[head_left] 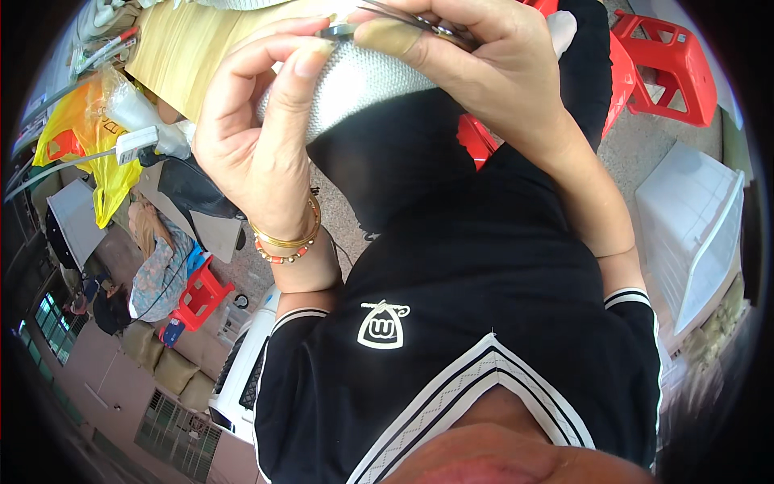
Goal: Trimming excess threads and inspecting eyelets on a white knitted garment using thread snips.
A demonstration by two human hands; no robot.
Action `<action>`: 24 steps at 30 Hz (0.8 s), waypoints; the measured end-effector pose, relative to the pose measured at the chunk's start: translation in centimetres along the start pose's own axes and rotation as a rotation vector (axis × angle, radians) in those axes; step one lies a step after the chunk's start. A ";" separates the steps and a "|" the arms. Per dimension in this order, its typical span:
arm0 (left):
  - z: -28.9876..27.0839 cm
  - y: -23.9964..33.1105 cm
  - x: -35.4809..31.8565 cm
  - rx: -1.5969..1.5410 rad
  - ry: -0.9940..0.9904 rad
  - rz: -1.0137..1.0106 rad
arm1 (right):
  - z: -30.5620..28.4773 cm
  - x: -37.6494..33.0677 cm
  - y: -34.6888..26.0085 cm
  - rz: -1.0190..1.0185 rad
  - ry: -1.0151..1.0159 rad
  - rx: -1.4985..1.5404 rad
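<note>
Head view: work seems under way, completed steps unclear, as the left hand [254, 121] pinches a small silvery metal piece [342, 31] and the right hand [501, 60] a slim dark metal tool [397, 14].

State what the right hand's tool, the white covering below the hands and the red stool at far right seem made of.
Tool: probably polished metal, given bright glints. White covering: likely matte textile, its coarse weave visible. Red stool: apparently smooth moulded plastic, uniformly coloured.
</note>
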State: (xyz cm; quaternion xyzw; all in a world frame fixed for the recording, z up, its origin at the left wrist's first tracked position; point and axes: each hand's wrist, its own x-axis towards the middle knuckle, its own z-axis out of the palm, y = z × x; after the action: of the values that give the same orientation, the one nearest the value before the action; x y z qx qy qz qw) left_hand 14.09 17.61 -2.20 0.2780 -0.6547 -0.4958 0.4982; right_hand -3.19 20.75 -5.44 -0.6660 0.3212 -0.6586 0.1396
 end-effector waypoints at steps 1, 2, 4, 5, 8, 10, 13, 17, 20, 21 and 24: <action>-0.1 0.0 -0.1 0.032 0.018 0.002 | 0.1 0.3 -0.9 0.002 0.001 0.007; -0.2 -0.1 -0.1 0.038 0.021 0.000 | -0.1 1.1 -2.9 0.244 -0.016 -0.010; -0.1 -0.1 0.0 0.058 0.035 0.012 | -0.7 1.8 -5.0 0.484 -0.027 -0.033; -0.1 -0.1 0.0 0.057 0.031 0.013 | -1.1 1.8 -5.5 0.483 -0.062 -0.142; -0.1 -0.1 0.1 0.073 0.035 0.021 | -2.1 2.0 -6.9 0.534 -0.104 -0.214; 0.1 0.0 0.0 0.060 0.054 0.000 | -2.2 1.9 -7.4 0.527 -0.199 -0.392; 0.3 0.3 -0.1 0.063 0.094 -0.048 | -2.0 2.0 -7.7 0.501 -0.246 -0.458; 0.5 0.4 -0.2 0.043 0.110 -0.070 | -1.6 2.0 -7.3 0.472 -0.195 -0.435; 0.6 0.5 -0.2 0.028 0.117 -0.081 | -1.3 2.1 -7.5 0.488 -0.156 -0.423; 0.7 0.5 -0.3 0.033 0.126 -0.087 | -1.2 2.1 -7.5 0.488 -0.150 -0.422; 0.8 0.6 -0.4 0.025 0.143 -0.105 | -1.2 2.0 -7.5 0.461 -0.140 -0.464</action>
State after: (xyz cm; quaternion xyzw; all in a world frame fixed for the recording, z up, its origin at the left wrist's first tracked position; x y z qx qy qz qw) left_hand 13.59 18.47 -1.79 0.3529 -0.6081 -0.4918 0.5137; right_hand -2.64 25.47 0.86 -0.6333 0.5947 -0.4716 0.1512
